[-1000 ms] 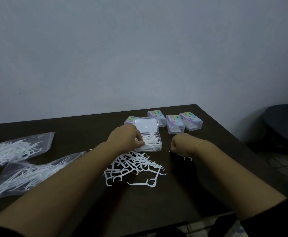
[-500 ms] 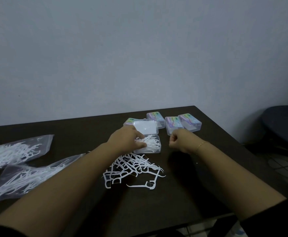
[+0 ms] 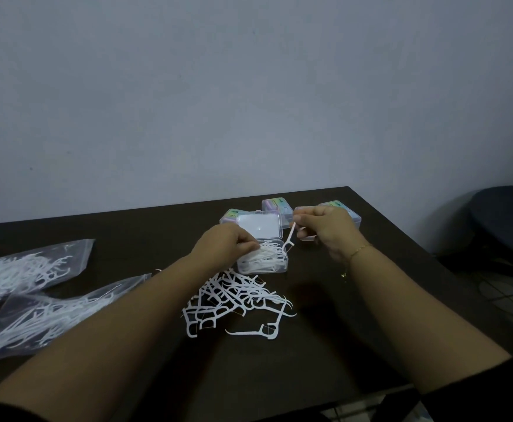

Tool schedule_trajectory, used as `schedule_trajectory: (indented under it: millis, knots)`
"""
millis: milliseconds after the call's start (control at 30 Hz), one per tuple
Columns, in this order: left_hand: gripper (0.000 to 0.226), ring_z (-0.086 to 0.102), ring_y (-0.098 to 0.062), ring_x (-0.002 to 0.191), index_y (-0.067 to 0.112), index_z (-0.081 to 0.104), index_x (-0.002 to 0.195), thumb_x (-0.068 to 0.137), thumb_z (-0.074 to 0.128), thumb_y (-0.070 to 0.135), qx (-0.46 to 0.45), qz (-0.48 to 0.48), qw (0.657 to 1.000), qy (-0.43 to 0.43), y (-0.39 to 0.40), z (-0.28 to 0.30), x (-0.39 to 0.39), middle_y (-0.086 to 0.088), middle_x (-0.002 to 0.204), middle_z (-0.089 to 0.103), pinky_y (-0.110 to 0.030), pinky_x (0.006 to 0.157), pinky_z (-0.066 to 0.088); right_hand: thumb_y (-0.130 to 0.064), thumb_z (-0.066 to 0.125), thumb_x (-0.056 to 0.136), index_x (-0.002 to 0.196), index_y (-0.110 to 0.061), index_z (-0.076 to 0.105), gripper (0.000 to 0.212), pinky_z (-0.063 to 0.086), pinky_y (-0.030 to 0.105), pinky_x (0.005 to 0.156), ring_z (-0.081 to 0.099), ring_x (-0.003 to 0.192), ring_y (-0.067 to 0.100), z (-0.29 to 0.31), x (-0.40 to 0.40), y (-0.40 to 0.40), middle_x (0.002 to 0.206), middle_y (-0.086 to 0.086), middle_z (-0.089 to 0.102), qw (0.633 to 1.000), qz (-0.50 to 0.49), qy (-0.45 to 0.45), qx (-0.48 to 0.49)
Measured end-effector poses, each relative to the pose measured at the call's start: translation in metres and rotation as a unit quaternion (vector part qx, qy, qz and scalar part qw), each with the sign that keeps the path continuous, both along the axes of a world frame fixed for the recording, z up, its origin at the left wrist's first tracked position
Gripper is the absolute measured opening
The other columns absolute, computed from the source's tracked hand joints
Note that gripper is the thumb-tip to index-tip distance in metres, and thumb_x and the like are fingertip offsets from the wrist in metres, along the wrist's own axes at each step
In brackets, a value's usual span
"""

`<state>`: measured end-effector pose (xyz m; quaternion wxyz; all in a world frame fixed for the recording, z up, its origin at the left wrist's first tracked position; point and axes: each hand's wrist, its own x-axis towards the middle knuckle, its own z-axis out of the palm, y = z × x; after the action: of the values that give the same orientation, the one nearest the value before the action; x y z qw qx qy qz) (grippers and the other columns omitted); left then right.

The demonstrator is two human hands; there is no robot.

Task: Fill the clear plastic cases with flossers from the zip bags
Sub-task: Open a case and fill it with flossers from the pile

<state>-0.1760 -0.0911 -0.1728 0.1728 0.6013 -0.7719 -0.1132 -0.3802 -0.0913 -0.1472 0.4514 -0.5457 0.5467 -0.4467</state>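
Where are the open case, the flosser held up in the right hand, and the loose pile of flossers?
open case [image 3: 282, 267]: head view, front wall.
held flosser [image 3: 290, 236]: head view, mid-handle.
loose pile [image 3: 233, 292]: head view, middle.

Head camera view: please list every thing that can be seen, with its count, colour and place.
open case: 1, clear, table centre, holding white flossers, lid raised behind
closed cases: at least 3, clear with coloured labels, behind the open case
loose flossers: a pile, white, in front of the open case
zip bags: 2, clear, with white flossers, table left
table: 1, dark brown
chair: 1, dark, far right
left hand: on flossers in the open case
right hand: pinches one flosser over the case
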Motion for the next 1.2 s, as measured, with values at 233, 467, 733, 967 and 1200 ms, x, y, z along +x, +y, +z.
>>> schedule_trajectory:
  millis: [233, 467, 733, 967, 1200]
  knots:
    - [0.034, 0.057, -0.004, 0.098, 0.019, 0.063, 0.125, 0.091, 0.063, 0.020, 0.028, -0.008, 0.997, 0.066, 0.002, 0.000, 0.003, 0.000, 0.121, 0.066, -0.015, 0.082, 0.043, -0.014, 0.061, 0.091, 0.113, -0.005, 0.066, 0.024, 0.043, 0.017, 0.059, 0.055, 0.067, 0.010, -0.011, 0.009, -0.004, 0.098, 0.009, 0.068, 0.996, -0.075, -0.048, 0.014]
    - [0.027, 0.059, 0.001, 0.085, 0.020, 0.069, 0.115, 0.089, 0.066, 0.021, -0.012, 0.010, 0.997, 0.080, 0.014, -0.004, 0.014, 0.004, 0.111, 0.070, -0.015, 0.080, 0.046, -0.013, 0.063, 0.088, 0.081, -0.011, 0.069, 0.010, 0.052, 0.031, 0.078, 0.059, 0.084, 0.018, -0.025, 0.026, -0.006, 0.092, 0.010, 0.069, 0.995, -0.102, -0.017, -0.003]
    - [0.017, 0.053, 0.003, 0.073, 0.022, 0.075, 0.099, 0.084, 0.070, 0.026, -0.044, 0.001, 0.997, 0.056, 0.019, -0.008, 0.020, 0.017, 0.083, 0.059, -0.013, 0.064, 0.040, -0.024, 0.065, 0.088, 0.100, -0.011, 0.074, 0.019, 0.052, 0.037, 0.090, 0.059, 0.098, 0.019, -0.040, 0.034, -0.015, 0.102, 0.003, 0.070, 0.973, -0.014, 0.229, -0.020]
    - [0.024, 0.055, -0.005, 0.079, 0.022, 0.071, 0.108, 0.085, 0.068, 0.030, -0.022, 0.024, 0.998, 0.059, 0.020, -0.013, 0.025, 0.011, 0.090, 0.058, -0.023, 0.071, 0.047, -0.027, 0.056, 0.091, 0.092, -0.023, 0.075, 0.019, 0.053, 0.040, 0.088, 0.056, 0.102, 0.020, -0.043, 0.027, -0.013, 0.101, -0.005, 0.069, 0.948, 0.007, 0.315, -0.048]
    - [0.028, 0.051, 0.002, 0.073, 0.022, 0.069, 0.110, 0.084, 0.070, 0.031, 0.008, 0.030, 0.996, 0.080, 0.018, -0.010, 0.023, 0.016, 0.085, 0.055, -0.013, 0.061, 0.035, -0.033, 0.061, 0.088, 0.105, -0.024, 0.072, 0.022, 0.050, 0.041, 0.092, 0.056, 0.103, 0.017, -0.045, 0.026, -0.010, 0.106, -0.004, 0.068, 0.933, 0.052, 0.354, -0.040]
